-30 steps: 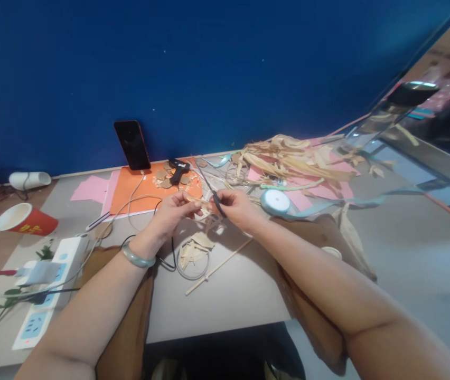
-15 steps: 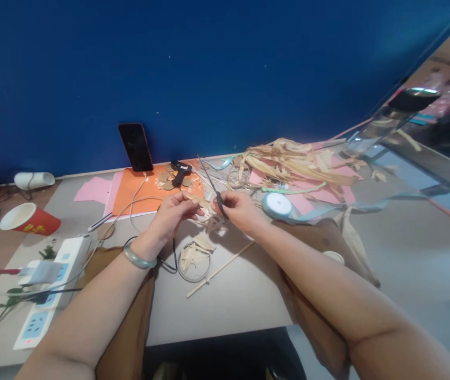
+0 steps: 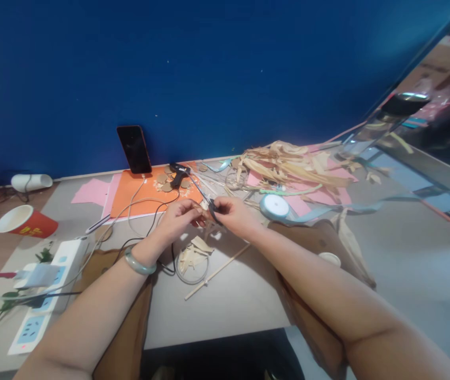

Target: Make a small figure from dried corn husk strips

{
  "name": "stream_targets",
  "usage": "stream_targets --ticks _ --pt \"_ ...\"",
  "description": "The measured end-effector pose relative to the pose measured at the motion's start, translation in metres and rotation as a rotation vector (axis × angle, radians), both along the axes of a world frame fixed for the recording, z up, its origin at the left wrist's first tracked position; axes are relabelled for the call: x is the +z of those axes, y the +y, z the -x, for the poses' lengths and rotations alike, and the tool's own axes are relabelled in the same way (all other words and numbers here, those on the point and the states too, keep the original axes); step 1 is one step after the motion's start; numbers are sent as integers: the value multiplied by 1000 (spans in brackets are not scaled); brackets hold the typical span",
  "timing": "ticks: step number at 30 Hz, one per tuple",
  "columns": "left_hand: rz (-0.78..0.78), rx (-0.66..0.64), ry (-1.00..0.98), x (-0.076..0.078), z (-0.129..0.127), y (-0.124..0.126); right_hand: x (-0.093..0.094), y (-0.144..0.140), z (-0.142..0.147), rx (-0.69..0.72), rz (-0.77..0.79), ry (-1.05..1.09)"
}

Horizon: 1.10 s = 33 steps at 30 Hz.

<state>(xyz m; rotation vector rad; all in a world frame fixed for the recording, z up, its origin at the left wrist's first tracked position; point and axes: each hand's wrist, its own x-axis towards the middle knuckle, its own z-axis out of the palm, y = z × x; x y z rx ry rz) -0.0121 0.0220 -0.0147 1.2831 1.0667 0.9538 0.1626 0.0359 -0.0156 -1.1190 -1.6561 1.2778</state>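
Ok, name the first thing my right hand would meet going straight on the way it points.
Most likely the left hand, which lies just ahead of the right hand and its black-handled scissors; the depth between the hands is hard to judge.

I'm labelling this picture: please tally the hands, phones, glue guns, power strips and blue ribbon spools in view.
Hands: 2 (left hand, right hand)
Phone: 1
Glue gun: 1
Power strip: 1
Blue ribbon spool: 1
Total: 6
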Motion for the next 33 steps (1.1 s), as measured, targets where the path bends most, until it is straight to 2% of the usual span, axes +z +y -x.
stream_targets --ticks 5,12,16,24,28,33 --pt "40 1 -73 1 -3 -1 2 -1 0 14 46 21" --pt "-14 53 -24 4 -4 -2 11 -4 1 12 112 31" --pt "-23 74 -67 5 -3 -4 11 -3 0 -13 85 28" --pt "72 74 -137 1 -2 -2 6 -2 1 -49 63 55" --pt "99 126 -162 3 0 0 4 0 0 -66 50 94" --pt "65 274 -236 5 15 10 1 8 -7 -36 29 62"
